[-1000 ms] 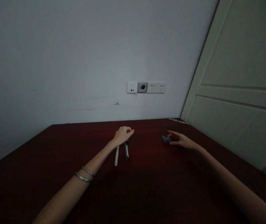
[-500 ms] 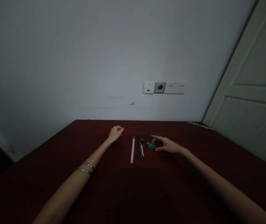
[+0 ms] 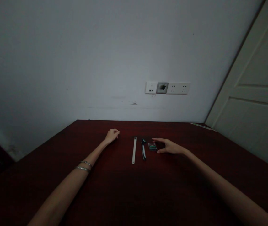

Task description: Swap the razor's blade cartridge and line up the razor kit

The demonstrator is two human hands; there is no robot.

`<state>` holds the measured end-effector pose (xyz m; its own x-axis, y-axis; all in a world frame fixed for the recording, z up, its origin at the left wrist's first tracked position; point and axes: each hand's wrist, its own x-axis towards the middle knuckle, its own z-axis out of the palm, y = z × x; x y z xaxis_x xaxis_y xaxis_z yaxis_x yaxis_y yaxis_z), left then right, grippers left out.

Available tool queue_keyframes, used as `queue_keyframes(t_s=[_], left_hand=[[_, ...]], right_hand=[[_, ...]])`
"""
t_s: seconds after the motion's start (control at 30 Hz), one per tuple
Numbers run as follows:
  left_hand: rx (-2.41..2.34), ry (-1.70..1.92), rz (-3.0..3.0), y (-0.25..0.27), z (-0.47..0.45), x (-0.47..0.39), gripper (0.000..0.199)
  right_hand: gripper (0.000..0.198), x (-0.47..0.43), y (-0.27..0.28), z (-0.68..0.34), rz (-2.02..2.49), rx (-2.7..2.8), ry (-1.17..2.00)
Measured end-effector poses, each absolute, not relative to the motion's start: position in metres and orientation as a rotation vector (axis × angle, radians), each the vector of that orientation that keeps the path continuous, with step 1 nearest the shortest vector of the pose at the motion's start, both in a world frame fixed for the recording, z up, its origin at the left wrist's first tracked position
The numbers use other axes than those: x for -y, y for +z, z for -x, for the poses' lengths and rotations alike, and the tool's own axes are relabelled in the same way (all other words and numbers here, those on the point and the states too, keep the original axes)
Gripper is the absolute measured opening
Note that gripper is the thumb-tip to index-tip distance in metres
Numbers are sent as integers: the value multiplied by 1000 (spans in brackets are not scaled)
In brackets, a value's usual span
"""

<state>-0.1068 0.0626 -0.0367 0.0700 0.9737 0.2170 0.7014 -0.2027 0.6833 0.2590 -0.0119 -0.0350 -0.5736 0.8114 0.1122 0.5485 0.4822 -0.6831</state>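
toward the desk's (image 3: 134, 194) far edge, the left hand (image 3: 111, 135) curls, contents hidden, and the right hand (image 3: 171, 147) arches half open, no grip visible. between them lie a white strip (image 3: 134, 152), razor-like tool (image 3: 143, 150) and, rightmost, small pack (image 3: 152, 146), whose placing seems underway; gripping it calls for pinching

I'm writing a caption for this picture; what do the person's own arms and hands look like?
The left hand and right hand are bare, without gloves; no sleeves show. The left forearm wears two silver-coloured bracelets; none shows on the right forearm. Any rings are too small to tell.
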Motion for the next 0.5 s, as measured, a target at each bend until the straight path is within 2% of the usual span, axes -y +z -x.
queue_keyframes(t_s=[0.17, 0.23, 0.33, 0.5], left_hand=[[-1778, 1001, -1920, -43, 112, -74, 24], [-1870, 1042, -1891, -45, 116, -78, 25], [-1995, 1053, -1906, -47, 121, -82, 28], [-2136, 827, -2127, -50, 123, -79, 26]], right_hand=[[78, 13, -40, -261, 1159, 2256, 832], [73, 10, -44, -266, 1184, 2208, 786], [59, 3, -52, -284, 1297, 2100, 573], [48, -6, -71, -326, 1520, 2028, 159]])
